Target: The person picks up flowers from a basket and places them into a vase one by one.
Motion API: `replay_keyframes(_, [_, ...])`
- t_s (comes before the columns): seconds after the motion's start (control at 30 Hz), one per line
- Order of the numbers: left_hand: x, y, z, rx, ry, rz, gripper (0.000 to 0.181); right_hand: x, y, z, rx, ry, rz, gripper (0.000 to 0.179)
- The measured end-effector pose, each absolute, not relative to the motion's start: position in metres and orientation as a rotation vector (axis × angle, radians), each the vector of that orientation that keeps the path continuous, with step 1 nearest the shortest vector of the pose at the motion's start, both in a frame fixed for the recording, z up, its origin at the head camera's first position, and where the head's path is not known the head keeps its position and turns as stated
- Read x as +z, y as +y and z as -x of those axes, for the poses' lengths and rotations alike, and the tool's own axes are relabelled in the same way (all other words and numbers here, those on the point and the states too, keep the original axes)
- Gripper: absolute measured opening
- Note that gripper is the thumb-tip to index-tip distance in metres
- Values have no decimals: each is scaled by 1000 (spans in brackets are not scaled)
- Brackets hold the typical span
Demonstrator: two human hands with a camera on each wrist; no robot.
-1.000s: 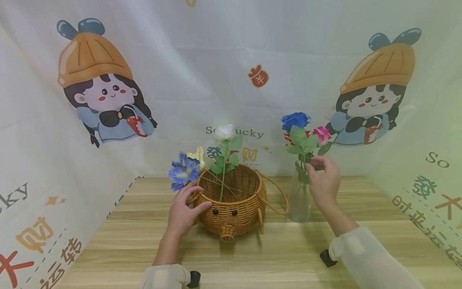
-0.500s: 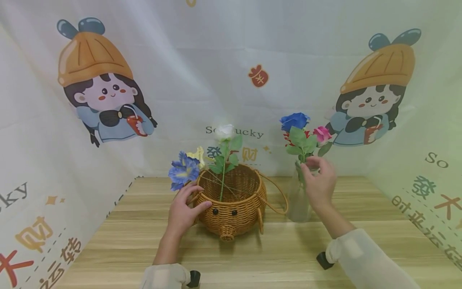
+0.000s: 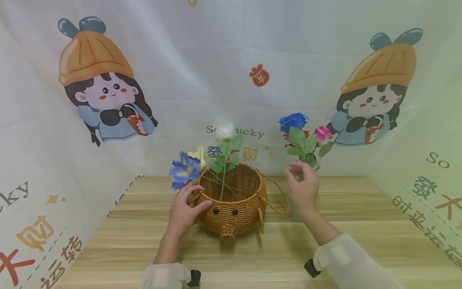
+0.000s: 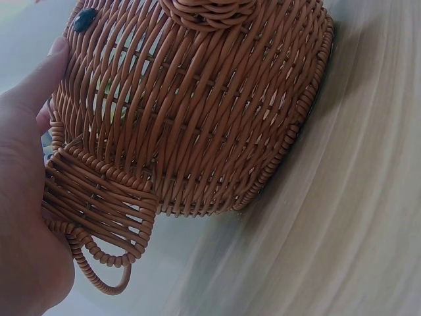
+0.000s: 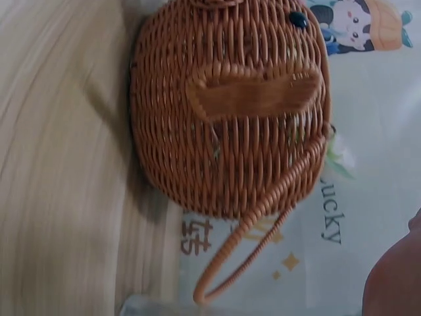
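White cloth (image 3: 202,92) hangs at the back and both sides, printed with cartoon girls (image 3: 115,94), lettering and a small red pouch (image 3: 259,75). Table (image 3: 234,265) is light wood grain.

Basket (image 3: 236,221) sits upright on it near the middle: brown wicker, pig-shaped, black eyes, snout (image 3: 227,233) toward me, flat woven ear (image 5: 256,95) on its right side. Handle (image 5: 252,217) loops out to the right.

My left hand (image 3: 185,205) grips the basket's left rim, thumb along the front near one eye, fingers over the side. Left wrist view shows the thumb against the wicker.

Three flowers in the basket. White rose (image 3: 226,131) stands tall, leafy stem. Yellow bloom (image 3: 197,155) and blue iris (image 3: 184,170) lean out left, iris just above my left hand. Stems cross inside.

Vase (image 3: 295,216) is clear, standing right of the basket, mostly hidden by my right hand (image 3: 304,188). Fingers there are loosely bent, thumb apart, nothing pinched that I can see. Can't tell if they touch the glass. Right wrist view only catches a sliver of hand at the edge.

Blue rose (image 3: 293,122), red bloom (image 3: 291,139) and pink rose (image 3: 323,134) rise above the vase, green leaves (image 3: 297,137) among them. Pale sleeves (image 3: 355,263) on both arms.
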State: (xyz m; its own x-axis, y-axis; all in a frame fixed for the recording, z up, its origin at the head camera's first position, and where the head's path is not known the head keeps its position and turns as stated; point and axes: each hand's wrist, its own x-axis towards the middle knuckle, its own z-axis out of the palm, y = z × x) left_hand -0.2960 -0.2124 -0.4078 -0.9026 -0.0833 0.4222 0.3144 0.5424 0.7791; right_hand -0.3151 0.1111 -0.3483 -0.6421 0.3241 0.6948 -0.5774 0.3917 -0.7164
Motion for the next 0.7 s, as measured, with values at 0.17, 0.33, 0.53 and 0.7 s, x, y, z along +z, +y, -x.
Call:
replay_keyframes(0.17, [-408,-212,296,-1325,-2372,194,49,-353,98,315,1420,-1857,-222,18])
replay_keyframes(0.33, [-407,-212,296,-1330,-2370,198,48,-356,88,319,1443,-1925,-216,20])
replay_keyframes(0.53, [-406,-212,296,-1325,-2375,194,49,-359,73,322,1472,-1931,-262,22])
replay_keyframes(0.7, [-406,-212,295,-1331,-2365,198,47,-358,60,321,1528,-1902,-301,23])
